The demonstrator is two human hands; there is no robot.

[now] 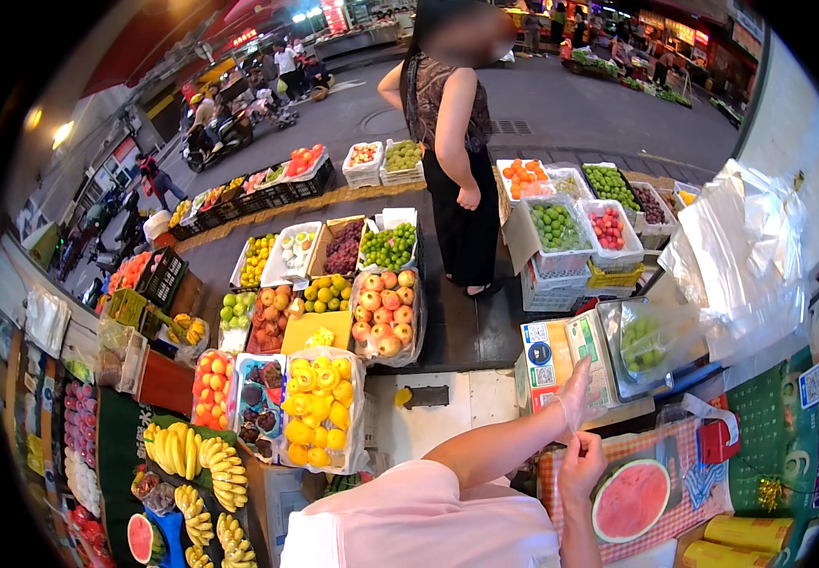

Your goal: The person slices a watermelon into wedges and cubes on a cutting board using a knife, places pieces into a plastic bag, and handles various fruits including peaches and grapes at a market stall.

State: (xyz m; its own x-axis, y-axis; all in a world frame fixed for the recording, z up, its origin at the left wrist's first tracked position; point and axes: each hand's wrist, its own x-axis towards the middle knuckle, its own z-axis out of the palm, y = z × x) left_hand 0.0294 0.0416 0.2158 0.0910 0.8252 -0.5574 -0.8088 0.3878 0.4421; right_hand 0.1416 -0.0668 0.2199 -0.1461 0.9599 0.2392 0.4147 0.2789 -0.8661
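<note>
Right of the frame's centre, the left hand [573,390] has its fingers straight and close together, grasping nothing, before a weighing scale with a green-and-white panel [591,352]. A thin transparent plastic glove [571,415] seems to cover this hand, and its edge is at the wrist. Just below, the right hand [582,464] has bent fingers, which pinch this edge. Beside it, at lower right, lies a cut watermelon with red flesh [631,502].
</note>
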